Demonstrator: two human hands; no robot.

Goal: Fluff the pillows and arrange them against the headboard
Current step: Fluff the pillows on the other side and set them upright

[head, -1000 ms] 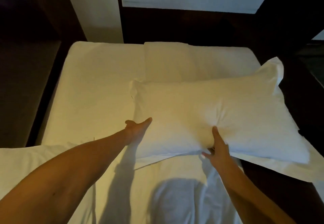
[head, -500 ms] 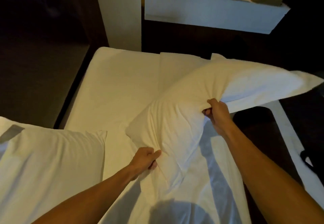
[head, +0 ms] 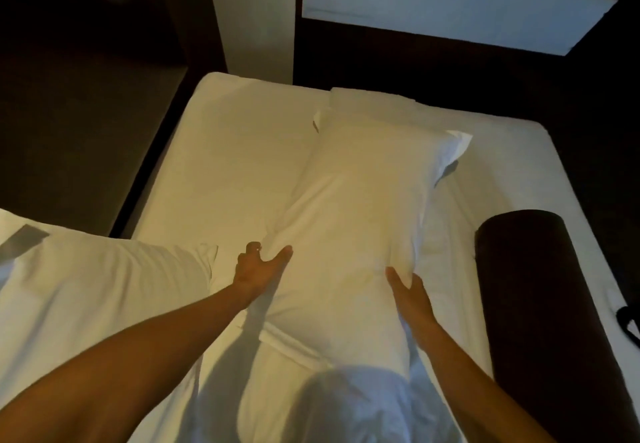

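A white pillow (head: pixel 356 221) lies lengthwise in the middle of the white bed (head: pixel 221 165), its far end pointing toward the dark headboard (head: pixel 433 68). My left hand (head: pixel 258 269) grips its left side, thumb on top and fingers curled at the edge. My right hand (head: pixel 412 299) clasps the right side, thumb on top, fingers hidden behind the edge. A second white pillow (head: pixel 90 304) rests at the lower left, untouched.
A dark cylindrical bolster (head: pixel 530 286) lies along the bed's right side. A folded white cloth (head: pixel 374 103) sits at the head of the mattress. Behind the headboard is a white ledge (head: pixel 450 2) with items on it. Black strap (head: pixel 628 321) at the right edge.
The pillow was lifted and swung from lying crosswise to lying lengthwise on the bed. Both hands shifted from its near edge to its two long sides. The view moved right, showing the bolster.
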